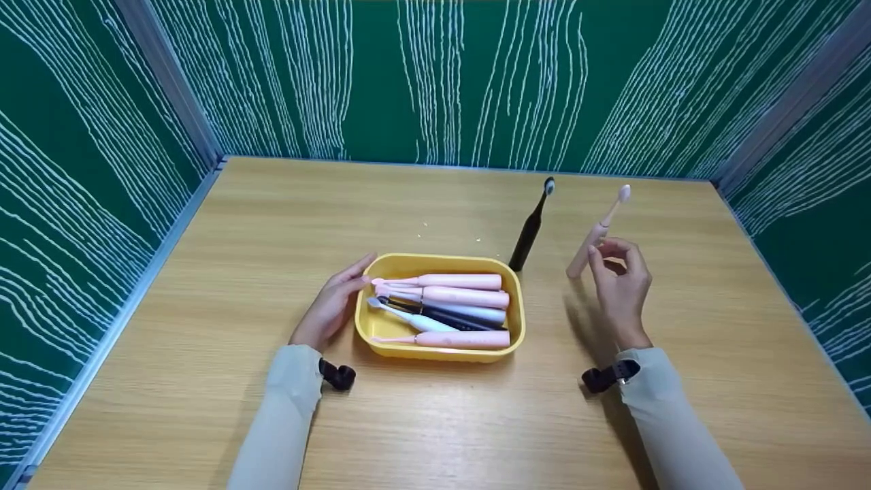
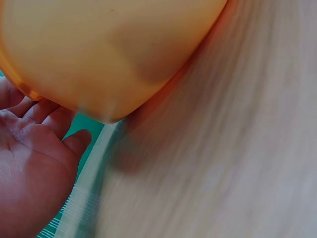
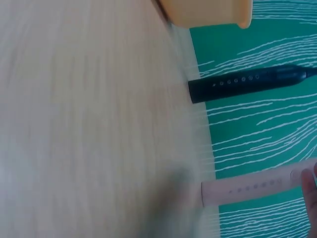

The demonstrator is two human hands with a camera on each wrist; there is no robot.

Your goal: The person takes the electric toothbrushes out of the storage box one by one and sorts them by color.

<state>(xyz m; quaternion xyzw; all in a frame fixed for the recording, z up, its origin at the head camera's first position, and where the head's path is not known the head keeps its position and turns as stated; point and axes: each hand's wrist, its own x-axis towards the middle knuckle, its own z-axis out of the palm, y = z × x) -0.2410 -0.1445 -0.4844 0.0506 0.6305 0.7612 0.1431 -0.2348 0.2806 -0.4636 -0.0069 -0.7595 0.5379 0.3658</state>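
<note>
At the left end of a yellow basket [image 1: 362, 325], my left hand [image 1: 332, 307] rests against the outside with fingers extended. The left wrist view shows its palm beside the basket wall [image 2: 124, 54]. My right hand [image 1: 622, 282] pinches a pale pink electric toothbrush [image 1: 586, 250] between thumb and fingertips. That toothbrush stands upright, its base at the tabletop and its white bristles on top. In the right wrist view its handle [image 3: 247, 188] shows a row of small marks. A black electric toothbrush [image 1: 527, 239] stands upright between the basket and the pink one.
Inside the basket lie several electric toothbrushes: pink ones [image 1: 466, 297], a black one [image 1: 452, 317] and light blue ones [image 1: 425, 322]. Small white specks [image 1: 478, 239] dot the wooden table [image 1: 306, 204] behind it. Green panels [image 1: 374, 82] with white lines enclose the back and sides.
</note>
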